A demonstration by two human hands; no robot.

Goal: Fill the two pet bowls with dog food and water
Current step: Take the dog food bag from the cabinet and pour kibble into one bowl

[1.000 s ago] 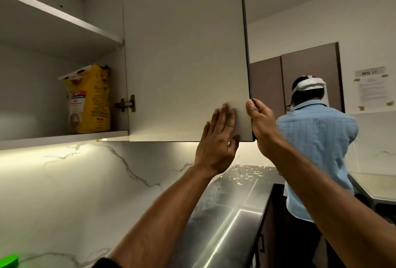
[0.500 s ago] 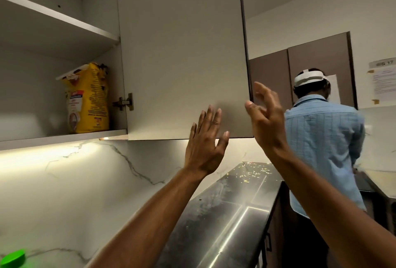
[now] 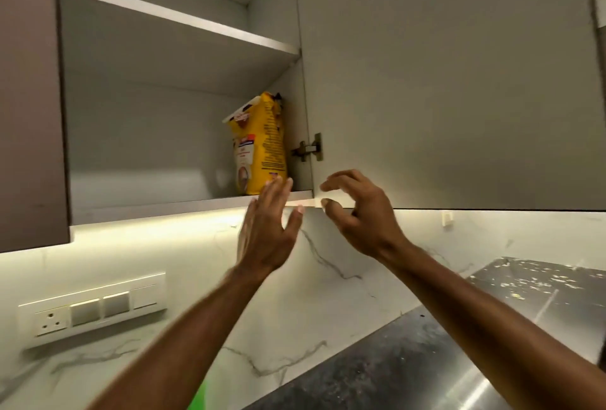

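Note:
A yellow dog food bag [image 3: 260,144] stands upright at the right end of the lower shelf [image 3: 183,204] in the wall cabinet, whose door [image 3: 452,81] is swung wide. My left hand [image 3: 267,229] is raised just below and in front of the bag, fingers straight, holding nothing. My right hand [image 3: 355,209] hovers under the door's hinge corner with fingers loosely curled, empty. Neither hand touches the bag. No pet bowls are in view.
An upper shelf [image 3: 177,16] spans the cabinet. A brown closed door [image 3: 29,98] is at left. A switch panel [image 3: 91,308] sits on the marble wall. A dark countertop [image 3: 426,350] lies at lower right, and a green thing [image 3: 198,399] shows at the bottom edge.
Both hands have left the door's outer edge and moved left toward the bag. My view has turned left; the person in the blue shirt is out of sight.

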